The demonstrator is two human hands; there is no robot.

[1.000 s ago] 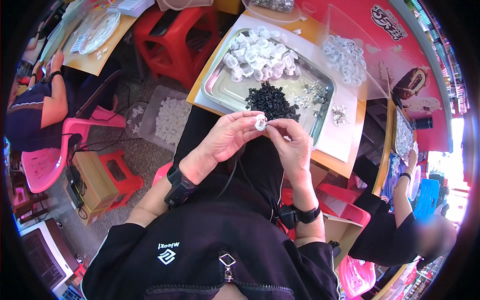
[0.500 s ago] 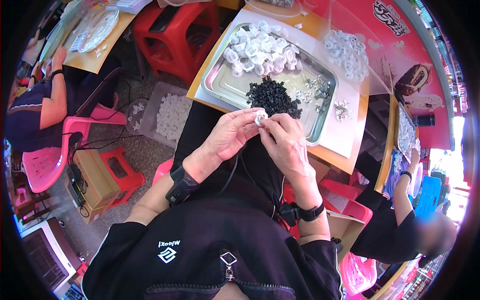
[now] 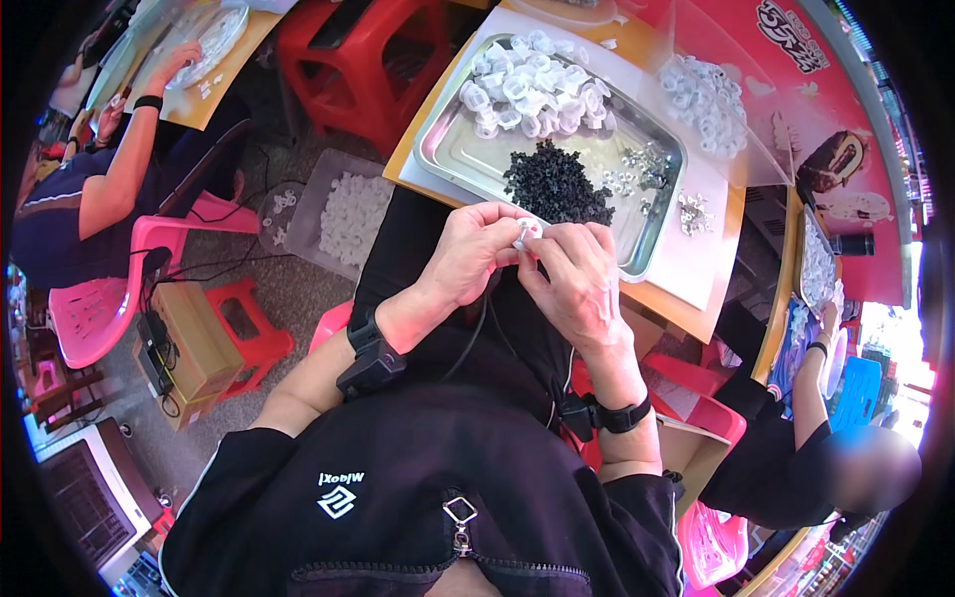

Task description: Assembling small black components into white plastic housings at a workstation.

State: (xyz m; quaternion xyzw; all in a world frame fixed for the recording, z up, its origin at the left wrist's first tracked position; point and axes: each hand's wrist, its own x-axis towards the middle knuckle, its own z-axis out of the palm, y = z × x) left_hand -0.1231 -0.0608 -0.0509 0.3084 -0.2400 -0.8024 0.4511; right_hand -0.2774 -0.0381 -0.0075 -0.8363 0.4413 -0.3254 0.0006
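Note:
Between both hands, just off the near edge of the tray, is a small round white plastic part (image 3: 528,232). My left hand (image 3: 466,257) pinches it with thumb and fingers. My right hand (image 3: 579,274) has its thumb and fingertips closed against its other side; whether they hold a second, smaller piece is hidden. Beyond the hands, a shallow metal tray (image 3: 453,164) carries a heap of translucent white plastic parts (image 3: 537,85), a pile of tiny black pieces (image 3: 557,186) and scattered small metal pieces (image 3: 637,169).
More white parts (image 3: 704,104) lie by a clear panel at the table's far right, and small metal pieces (image 3: 694,213) beside the tray. A bin of white parts (image 3: 353,219) stands on the floor left. Red stools (image 3: 363,70) and co-workers (image 3: 109,209) at other tables surround me.
The view has shifted slightly, so the table sits a little further right. My fingers have moved a little on the white part. The co-worker at left has reached toward a plate.

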